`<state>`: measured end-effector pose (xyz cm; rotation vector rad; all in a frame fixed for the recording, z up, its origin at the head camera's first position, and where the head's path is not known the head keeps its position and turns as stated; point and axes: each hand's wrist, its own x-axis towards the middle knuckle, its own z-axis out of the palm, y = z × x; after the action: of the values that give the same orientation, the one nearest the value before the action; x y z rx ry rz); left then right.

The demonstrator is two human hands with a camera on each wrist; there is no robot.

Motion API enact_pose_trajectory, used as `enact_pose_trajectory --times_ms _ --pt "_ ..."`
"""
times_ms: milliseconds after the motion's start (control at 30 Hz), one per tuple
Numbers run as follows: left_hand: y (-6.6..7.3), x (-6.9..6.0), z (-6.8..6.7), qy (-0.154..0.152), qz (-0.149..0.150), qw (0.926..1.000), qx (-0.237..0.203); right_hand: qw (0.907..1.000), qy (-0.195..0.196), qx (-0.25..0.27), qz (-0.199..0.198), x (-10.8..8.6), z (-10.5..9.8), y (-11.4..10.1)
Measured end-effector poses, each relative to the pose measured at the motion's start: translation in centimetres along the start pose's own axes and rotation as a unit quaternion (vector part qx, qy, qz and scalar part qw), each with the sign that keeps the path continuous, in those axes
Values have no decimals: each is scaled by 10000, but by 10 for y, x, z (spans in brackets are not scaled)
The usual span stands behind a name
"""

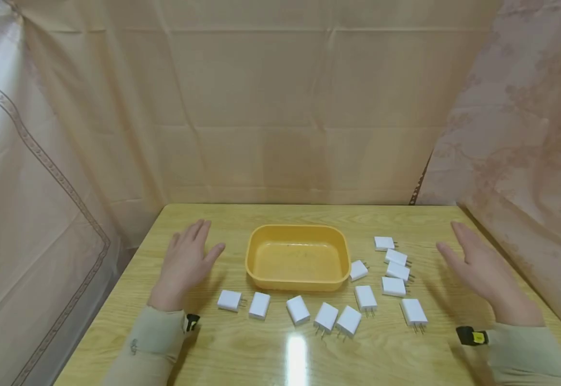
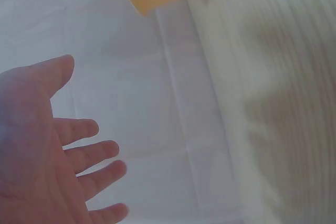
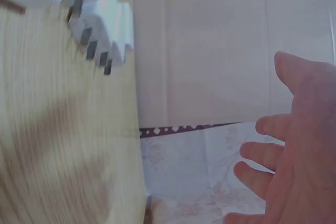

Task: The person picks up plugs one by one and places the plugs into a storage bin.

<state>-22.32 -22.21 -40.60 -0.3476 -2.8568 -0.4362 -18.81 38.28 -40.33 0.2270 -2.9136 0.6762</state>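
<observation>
A yellow rectangular tub (image 1: 299, 283) stands on the wooden table, with nothing inside it. Several white plug-in chargers (image 1: 326, 316) lie in front of it and to its right, many with metal prongs showing. To the left of the tub, my left hand (image 1: 186, 262) is held above the table, fingers extended and thumb apart. The charger closest to it is a white one (image 1: 229, 300) at the row's left end. My right hand (image 1: 483, 268) hovers at the right, beyond the charger cluster (image 3: 105, 24), its fingers likewise extended. Neither hand touches anything.
The wooden table (image 1: 241, 354) reaches back to a beige cloth (image 1: 294, 107). Pale cloths hang at the left (image 1: 34, 214) and right (image 1: 526, 134) sides. A bright reflection shows on the tabletop near the front.
</observation>
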Motion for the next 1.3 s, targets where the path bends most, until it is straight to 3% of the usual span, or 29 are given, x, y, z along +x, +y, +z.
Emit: enact_pose_trajectory --times_ms 267,533,833,1033,1300 --pt "22 3 5 -79 -313 9960 -837 9984 234 506 106 2 -2 -11" --pt "41 4 14 -101 -449 9897 -1353 9967 409 674 196 -1 -1 -23" --pt "54 6 22 -215 -445 9846 -1678 9973 454 524 234 -1 1 -35" --pt "62 6 26 -356 -632 9814 -1776 9981 512 348 -26 -3 6 -41" --pt "67 6 34 -341 -555 9831 -1711 9988 304 340 -200 -4 14 -49"
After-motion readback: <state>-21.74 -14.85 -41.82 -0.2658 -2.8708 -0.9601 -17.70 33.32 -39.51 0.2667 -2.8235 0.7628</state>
